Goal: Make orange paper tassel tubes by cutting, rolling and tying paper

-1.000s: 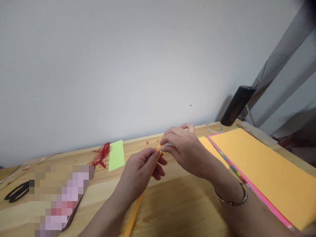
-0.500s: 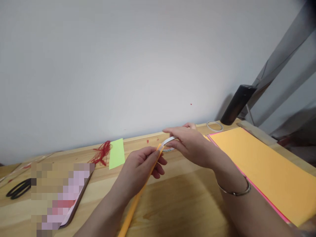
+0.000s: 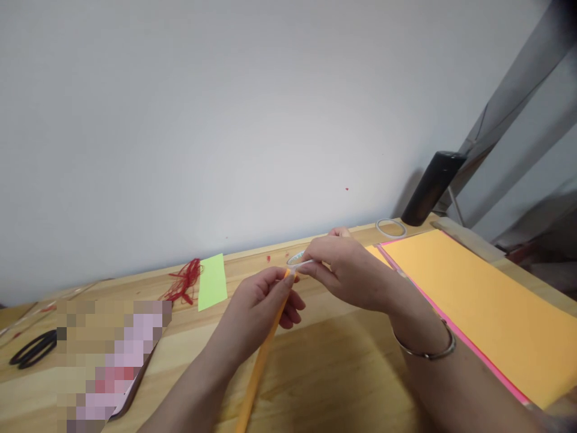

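- Black scissors (image 3: 31, 350) lie on the table (image 3: 333, 373), far left; red thread (image 3: 186, 281) and a green slip (image 3: 212, 281) sit beyond.
- The left hand (image 3: 264, 300) pinches an orange paper strip (image 3: 261, 364) near its top end.
- The right hand (image 3: 349, 270) pinches a white tape strip (image 3: 301, 262) at that end; it is not yet pressed flat.
- Orange sheets (image 3: 478, 300) lie right.

Hands (image 3: 315, 282) on orange paper strip (image 3: 261, 367)

Single head-worn view, close above the desk (image 3: 324, 373), facing forward and down toward the wall (image 3: 225, 120); no second view.
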The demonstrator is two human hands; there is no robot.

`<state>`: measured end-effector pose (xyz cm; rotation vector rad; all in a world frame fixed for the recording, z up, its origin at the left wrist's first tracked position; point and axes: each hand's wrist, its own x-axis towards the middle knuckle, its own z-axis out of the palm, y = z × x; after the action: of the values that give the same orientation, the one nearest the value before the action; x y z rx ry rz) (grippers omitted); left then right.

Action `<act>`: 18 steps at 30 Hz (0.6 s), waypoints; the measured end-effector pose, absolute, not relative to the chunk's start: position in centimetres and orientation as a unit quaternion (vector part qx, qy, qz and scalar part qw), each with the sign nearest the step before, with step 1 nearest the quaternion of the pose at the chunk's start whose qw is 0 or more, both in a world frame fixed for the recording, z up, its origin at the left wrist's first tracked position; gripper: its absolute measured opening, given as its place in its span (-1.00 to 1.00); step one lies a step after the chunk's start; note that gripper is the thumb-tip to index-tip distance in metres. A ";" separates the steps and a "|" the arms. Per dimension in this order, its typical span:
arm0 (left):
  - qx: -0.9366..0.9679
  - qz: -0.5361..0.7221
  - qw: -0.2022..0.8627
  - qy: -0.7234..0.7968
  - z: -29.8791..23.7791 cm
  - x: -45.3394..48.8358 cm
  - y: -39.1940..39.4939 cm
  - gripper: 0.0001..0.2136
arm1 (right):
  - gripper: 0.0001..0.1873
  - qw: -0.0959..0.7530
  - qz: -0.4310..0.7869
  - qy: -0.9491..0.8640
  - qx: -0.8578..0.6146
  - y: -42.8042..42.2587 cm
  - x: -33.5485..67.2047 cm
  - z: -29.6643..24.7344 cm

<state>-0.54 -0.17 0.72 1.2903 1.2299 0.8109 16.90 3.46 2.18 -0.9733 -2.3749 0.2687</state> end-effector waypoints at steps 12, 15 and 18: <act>0.584 0.338 0.492 0.550 0.9 -0.2 -0.2 -0.71 | -0.67 0.283 0.076 -0.882 -0.369 3.3 16.7 2.3; 0.604 0.340 0.463 0.552 0.6 -0.3 -0.2 -0.69 | -0.67 0.287 0.079 -0.878 -0.376 3.2 16.6 2.3; 0.622 0.345 0.432 0.555 0.5 -0.4 -0.2 -0.67 | -0.68 0.293 0.073 -0.873 -0.383 3.1 16.5 2.2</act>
<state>-0.36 -0.16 0.45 1.5493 1.3825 0.8593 16.49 3.07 2.22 -1.0188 -2.3255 0.1933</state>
